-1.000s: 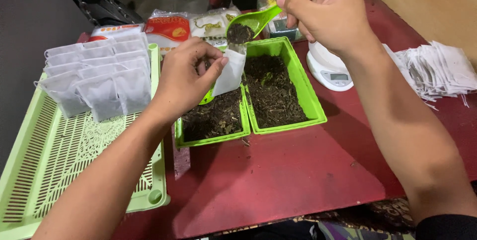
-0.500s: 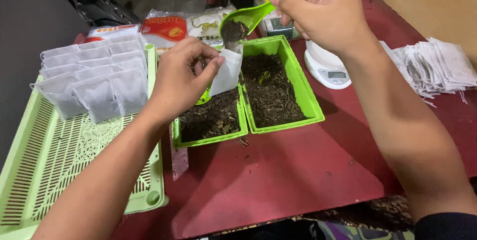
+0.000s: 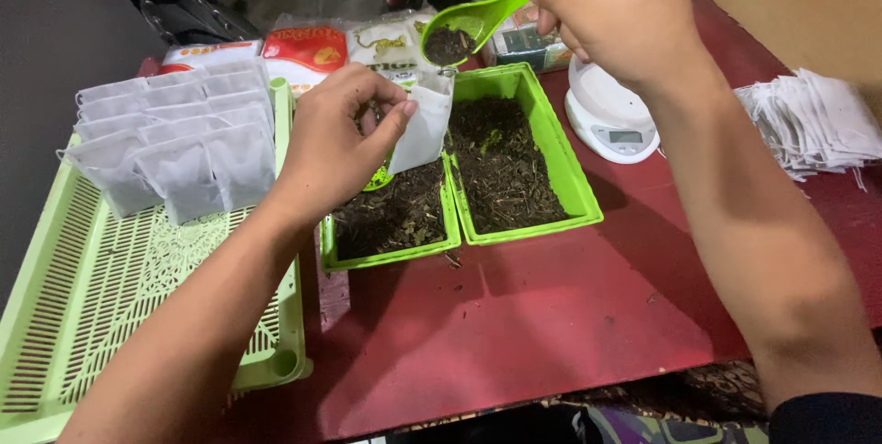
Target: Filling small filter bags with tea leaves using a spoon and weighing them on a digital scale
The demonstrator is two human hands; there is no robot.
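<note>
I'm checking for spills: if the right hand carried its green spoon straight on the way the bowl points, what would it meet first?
Probably the white pouch pinched open by the left hand; the green spoon in the right hand hangs just above it, though depth is unclear.

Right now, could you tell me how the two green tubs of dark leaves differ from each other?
The right green tub lies fully open to view, while the left green tub is partly hidden by the left hand and its white pouch. The right green tub reaches farther up the table than the left green tub. Both are bright green, rectangular, touching side by side, and hold dark loose leaves.
</note>
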